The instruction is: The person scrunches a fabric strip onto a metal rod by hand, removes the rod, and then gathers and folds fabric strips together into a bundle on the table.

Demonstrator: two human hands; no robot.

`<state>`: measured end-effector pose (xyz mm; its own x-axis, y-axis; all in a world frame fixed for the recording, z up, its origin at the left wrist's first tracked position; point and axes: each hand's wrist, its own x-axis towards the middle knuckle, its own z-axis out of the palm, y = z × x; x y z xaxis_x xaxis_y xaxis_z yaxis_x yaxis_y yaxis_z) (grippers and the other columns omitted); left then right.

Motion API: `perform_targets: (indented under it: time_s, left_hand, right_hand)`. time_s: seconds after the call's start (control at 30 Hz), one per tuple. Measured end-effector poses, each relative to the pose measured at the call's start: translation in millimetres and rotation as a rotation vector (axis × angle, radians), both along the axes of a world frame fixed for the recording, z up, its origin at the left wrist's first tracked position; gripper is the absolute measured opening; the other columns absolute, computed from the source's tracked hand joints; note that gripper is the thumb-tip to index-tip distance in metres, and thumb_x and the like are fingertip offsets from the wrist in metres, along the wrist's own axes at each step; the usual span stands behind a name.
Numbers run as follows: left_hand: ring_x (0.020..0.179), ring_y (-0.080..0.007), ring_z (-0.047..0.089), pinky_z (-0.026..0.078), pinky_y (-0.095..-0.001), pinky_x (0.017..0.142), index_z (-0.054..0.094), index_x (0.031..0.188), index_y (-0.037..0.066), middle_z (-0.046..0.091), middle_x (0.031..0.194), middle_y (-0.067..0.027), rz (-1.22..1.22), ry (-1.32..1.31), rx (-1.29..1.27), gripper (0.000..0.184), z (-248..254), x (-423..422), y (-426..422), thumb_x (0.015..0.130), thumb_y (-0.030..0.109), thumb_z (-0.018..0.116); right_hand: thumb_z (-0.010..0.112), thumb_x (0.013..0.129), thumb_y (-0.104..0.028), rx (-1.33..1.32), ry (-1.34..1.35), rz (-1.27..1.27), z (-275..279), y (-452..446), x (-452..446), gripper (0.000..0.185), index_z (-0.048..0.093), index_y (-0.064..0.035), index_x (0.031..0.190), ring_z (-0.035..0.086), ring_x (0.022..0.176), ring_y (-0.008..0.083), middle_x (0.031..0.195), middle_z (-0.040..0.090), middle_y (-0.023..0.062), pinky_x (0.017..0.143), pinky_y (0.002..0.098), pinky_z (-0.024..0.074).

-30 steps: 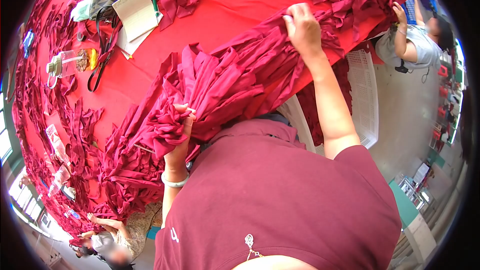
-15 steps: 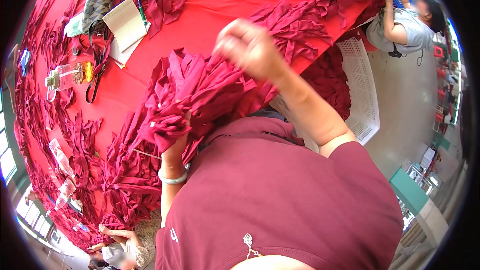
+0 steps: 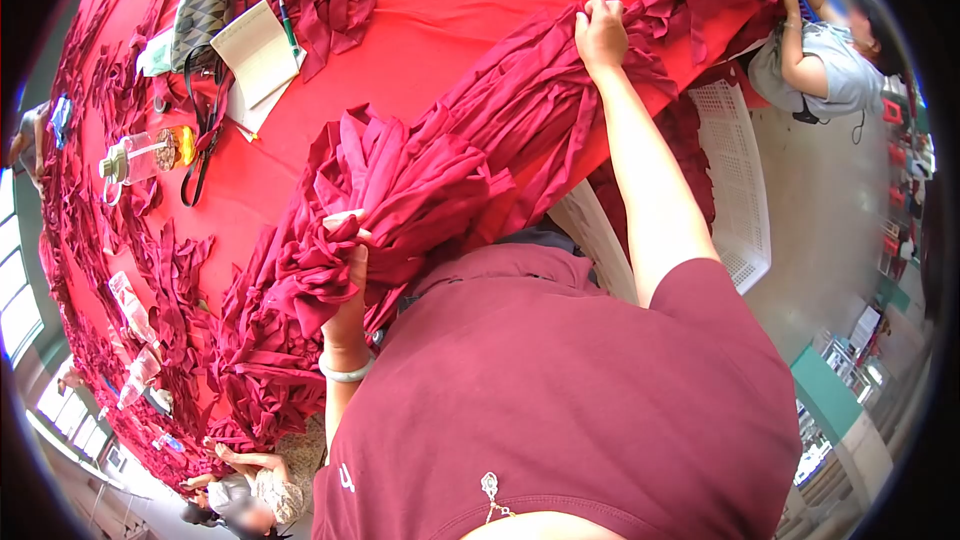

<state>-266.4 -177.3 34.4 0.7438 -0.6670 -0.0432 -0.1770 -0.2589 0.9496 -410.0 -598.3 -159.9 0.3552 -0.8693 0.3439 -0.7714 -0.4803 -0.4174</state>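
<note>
My left hand [image 3: 352, 250] is closed round the gathered end of a thick bundle of dark red fabric strips [image 3: 420, 175], near the table's front edge. Some of its fingers are hidden by the cloth. Farther to the right, my right hand [image 3: 602, 32] is closed in a pinch on the far end of strips from the same bundle, with the arm stretched out. Between the two hands the strips lie lengthwise over the bright red table cover [image 3: 450, 30].
An open notebook [image 3: 255, 50], a pen, a patterned pouch [image 3: 203, 25] and a bottle [image 3: 145, 155] lie at the left. A white perforated basket [image 3: 735, 180] stands right of the table. Co-workers are at the right [image 3: 825, 65] and lower left [image 3: 265, 490].
My right hand let go of the strips, drew back toward the left hand, then reached out right again and closed on strips. My left hand keeps its hold.
</note>
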Motion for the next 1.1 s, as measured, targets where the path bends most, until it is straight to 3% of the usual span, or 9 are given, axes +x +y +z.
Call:
perform_targets:
  time_s: [0.07, 0.17, 0.27, 0.43, 0.53, 0.73, 0.8, 1.0, 1.1]
  left_hand:
    - [0.092, -0.0155, 0.060, 0.044, -0.0310, 0.091, 0.062, 0.103, 0.003, 0.065, 0.099, -0.0047, -0.006, -0.035, 0.015, 0.016, -7, -1, 4, 0.087, 0.004, 0.064]
    - [0.089, -0.0138, 0.061, 0.046, -0.0292, 0.086, 0.062, 0.103, 0.003, 0.065, 0.097, -0.0042, 0.064, 0.041, 0.000, 0.016, -11, -2, 10, 0.087, 0.003, 0.064]
    - [0.090, -0.0141, 0.060, 0.045, -0.0290, 0.086, 0.062, 0.103, 0.003, 0.065, 0.098, -0.0045, 0.094, 0.027, -0.005, 0.016, -10, 1, 14, 0.087, -0.001, 0.061]
    - [0.092, -0.0145, 0.060, 0.045, -0.0291, 0.086, 0.062, 0.103, 0.004, 0.065, 0.099, -0.0045, 0.108, 0.072, 0.003, 0.017, -19, 6, 21, 0.087, -0.003, 0.060]
    - [0.095, -0.0139, 0.059, 0.043, -0.0297, 0.092, 0.061, 0.110, 0.003, 0.065, 0.102, -0.0037, 0.071, 0.109, 0.004, 0.020, -22, 6, 24, 0.091, 0.004, 0.060]
    - [0.095, -0.0149, 0.058, 0.042, -0.0300, 0.091, 0.060, 0.106, 0.003, 0.063, 0.102, -0.0043, 0.075, 0.094, -0.006, 0.016, -19, 5, 24, 0.090, 0.004, 0.059]
    - [0.095, -0.0160, 0.057, 0.041, -0.0315, 0.093, 0.060, 0.104, 0.003, 0.063, 0.100, -0.0050, 0.061, 0.062, 0.003, 0.014, -17, 7, 23, 0.090, 0.004, 0.059]
    - [0.103, -0.0177, 0.057, 0.041, -0.0324, 0.095, 0.052, 0.121, 0.004, 0.061, 0.110, -0.0079, -0.060, -0.058, -0.056, 0.036, 0, 12, -1, 0.087, 0.003, 0.061]
    - [0.113, -0.0186, 0.053, 0.041, -0.0316, 0.097, 0.046, 0.129, 0.006, 0.056, 0.122, -0.0088, -0.133, -0.176, -0.025, 0.051, -12, 11, 2, 0.084, 0.012, 0.068]
  right_hand:
    - [0.071, 0.078, -0.016, -0.024, -0.118, 0.089, 8, 9, -4, 0.021, 0.056, -0.0069, 0.089, 0.061, 0.078, 0.0331, 0.087, 0.059, 0.0140, 0.067, 0.0420, 0.0506]
    - [0.071, 0.082, -0.012, 0.370, -0.416, 0.281, 15, 24, -4, 0.020, 0.060, -0.0020, 0.095, 0.060, 0.065, 0.0133, 0.075, 0.065, 0.0060, 0.063, 0.0272, 0.0479]
    - [0.071, 0.080, -0.012, 0.604, -0.414, 0.322, 6, 21, 9, 0.026, 0.061, -0.0016, 0.101, 0.062, 0.068, 0.0134, 0.077, 0.067, 0.0084, 0.065, 0.0273, 0.0503]
    - [0.069, 0.080, -0.029, 0.317, 0.150, -0.031, -11, 17, 39, 0.032, 0.060, -0.0082, 0.103, 0.064, 0.085, 0.0366, 0.090, 0.068, 0.0164, 0.073, 0.0478, 0.0498]
    - [0.068, 0.080, -0.027, 0.342, 0.261, 0.072, 0, 17, 42, 0.024, 0.060, -0.0091, 0.094, 0.065, 0.083, 0.0345, 0.085, 0.067, 0.0148, 0.072, 0.0465, 0.0503]
    - [0.068, 0.081, -0.016, 0.009, -0.194, 0.341, 73, 30, 30, 0.015, 0.058, -0.0050, 0.086, 0.059, 0.071, 0.0315, 0.083, 0.059, 0.0133, 0.065, 0.0416, 0.0487]
    - [0.067, 0.082, -0.009, 0.048, -0.310, 0.441, 132, 60, 38, 0.012, 0.059, -0.0020, 0.087, 0.053, 0.058, 0.0171, 0.073, 0.057, 0.0087, 0.055, 0.0301, 0.0451]
    - [0.057, 0.081, -0.010, 0.377, -0.351, 1.123, 221, 215, 67, 0.017, 0.057, -0.0029, 0.097, 0.063, 0.080, 0.0294, 0.086, 0.060, 0.0133, 0.066, 0.0387, 0.0525]
    - [0.063, 0.073, -0.003, 0.307, -0.592, 1.075, 224, 268, 86, 0.016, 0.048, -0.0052, 0.080, 0.059, 0.061, 0.0309, 0.074, 0.053, 0.0118, 0.051, 0.0378, 0.0482]
